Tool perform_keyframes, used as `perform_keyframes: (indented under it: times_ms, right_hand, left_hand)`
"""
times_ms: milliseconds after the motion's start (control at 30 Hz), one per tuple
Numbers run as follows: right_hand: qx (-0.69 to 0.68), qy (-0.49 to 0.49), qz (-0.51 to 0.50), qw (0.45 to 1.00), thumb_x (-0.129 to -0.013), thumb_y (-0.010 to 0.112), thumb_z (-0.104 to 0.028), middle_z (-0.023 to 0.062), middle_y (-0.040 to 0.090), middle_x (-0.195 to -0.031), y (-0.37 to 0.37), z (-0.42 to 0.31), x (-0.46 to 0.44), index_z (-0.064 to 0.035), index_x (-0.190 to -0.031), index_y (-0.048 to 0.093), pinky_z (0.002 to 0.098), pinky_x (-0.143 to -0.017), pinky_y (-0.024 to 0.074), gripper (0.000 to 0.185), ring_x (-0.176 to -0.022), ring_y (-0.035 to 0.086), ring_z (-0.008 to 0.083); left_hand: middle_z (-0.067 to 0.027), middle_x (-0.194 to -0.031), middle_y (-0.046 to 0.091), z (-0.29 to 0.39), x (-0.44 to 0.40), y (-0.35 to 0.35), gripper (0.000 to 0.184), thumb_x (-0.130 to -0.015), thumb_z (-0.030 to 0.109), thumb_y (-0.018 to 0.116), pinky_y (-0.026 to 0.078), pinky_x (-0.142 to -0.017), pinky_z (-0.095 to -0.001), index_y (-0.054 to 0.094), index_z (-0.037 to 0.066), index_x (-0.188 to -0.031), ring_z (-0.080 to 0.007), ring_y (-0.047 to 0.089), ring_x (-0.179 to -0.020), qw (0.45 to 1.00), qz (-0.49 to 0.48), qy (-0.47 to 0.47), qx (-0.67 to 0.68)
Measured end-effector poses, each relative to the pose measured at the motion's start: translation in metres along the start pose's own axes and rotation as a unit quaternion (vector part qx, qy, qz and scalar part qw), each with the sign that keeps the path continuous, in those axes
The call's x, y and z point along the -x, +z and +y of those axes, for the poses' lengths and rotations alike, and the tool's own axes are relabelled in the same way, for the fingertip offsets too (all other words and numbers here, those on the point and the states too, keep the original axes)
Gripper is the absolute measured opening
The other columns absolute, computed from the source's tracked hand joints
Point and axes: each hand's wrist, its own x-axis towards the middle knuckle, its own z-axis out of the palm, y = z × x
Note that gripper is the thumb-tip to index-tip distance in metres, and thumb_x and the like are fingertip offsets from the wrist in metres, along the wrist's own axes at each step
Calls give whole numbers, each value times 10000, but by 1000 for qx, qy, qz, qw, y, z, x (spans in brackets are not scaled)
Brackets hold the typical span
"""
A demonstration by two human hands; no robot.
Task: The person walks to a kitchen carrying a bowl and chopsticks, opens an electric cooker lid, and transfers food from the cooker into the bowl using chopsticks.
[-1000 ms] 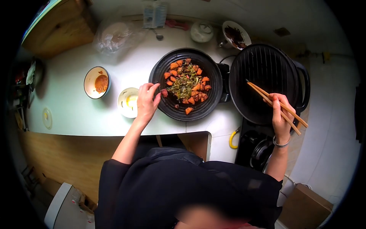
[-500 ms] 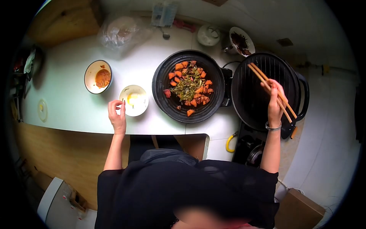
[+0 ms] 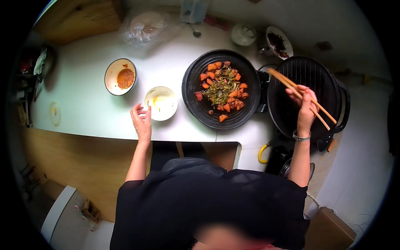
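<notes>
Two wooden chopsticks (image 3: pixel 301 95) are gripped in a cook's right hand (image 3: pixel 306 109) over the open ridged lid (image 3: pixel 308 79), beside an electric pan (image 3: pixel 193 106) of orange chunks and greens (image 3: pixel 221 91); the left hand (image 3: pixel 142 121), fingers loosely curled, is at a white bowl's rim (image 3: pixel 168 110).

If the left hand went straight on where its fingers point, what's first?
Probably the white bowl with yellow residue, its left rim beside the left hand; depth is unclear, so it might pass above.
</notes>
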Motion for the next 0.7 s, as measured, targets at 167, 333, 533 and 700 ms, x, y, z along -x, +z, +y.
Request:
perform_keyframes:
  times_ms: [167,333,533,700]
  right_hand:
    - [-105,113,-94,984,-951,402,-185,132,616,-924,47,43,39,18,-1044,524,256,-710,518,255,-805,646,199]
    - [-117,128,-66,983,-951,403,-186,136,617,-936,64,70,52,13,-1046,521,251,-716,513,250,-806,643,186]
    - [-127,144,50,980,-958,365,-172,165,609,-946,48,93,81,43,-1043,502,272,-732,528,269,-829,644,227]
    - [-196,180,134,955,-958,355,-177,203,592,-967,55,110,113,53,-1041,489,312,-752,537,278,-850,639,270]
  left_hand:
    - [-140,-1072,456,-17,-8,4,502,-850,278,601,472,-654,-278,395,-31,-1188,-191,516,-817,992,-11,-103,-71]
    - [-165,-1263,416,-8,-9,-3,487,-886,89,496,536,-784,-411,264,80,-1314,-317,517,-1082,849,-246,-363,294]
    - [-140,-1221,472,-31,-16,4,554,-822,-53,480,535,-811,-408,298,117,-1317,-281,546,-1051,834,-230,-374,335]
    - [-140,-1189,492,-39,-23,3,607,-772,-111,459,533,-815,-401,300,110,-1315,-281,558,-1031,844,-242,-360,317]
